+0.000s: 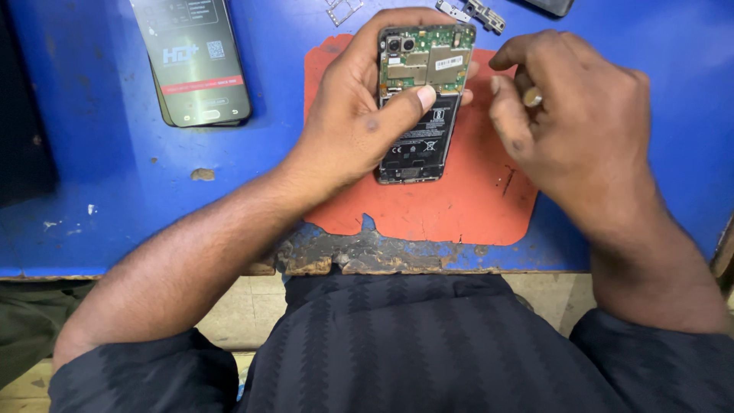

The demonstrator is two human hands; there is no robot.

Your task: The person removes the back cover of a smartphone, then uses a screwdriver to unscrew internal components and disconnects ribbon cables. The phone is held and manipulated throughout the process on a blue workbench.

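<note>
Left hand (359,115) clamped around an opened phone (419,107) on the red mat (459,206), thumb across the battery. Right hand (569,115) just right, fingers curled, contents unclear. Could slip and scratch the exposed board.

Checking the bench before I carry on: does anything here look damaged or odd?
Yes. The blue table's front edge is chipped and worn bare, and the orange mat over it is torn along its near edge. The opened phone in the left hand lies backless, circuit board exposed.
</note>
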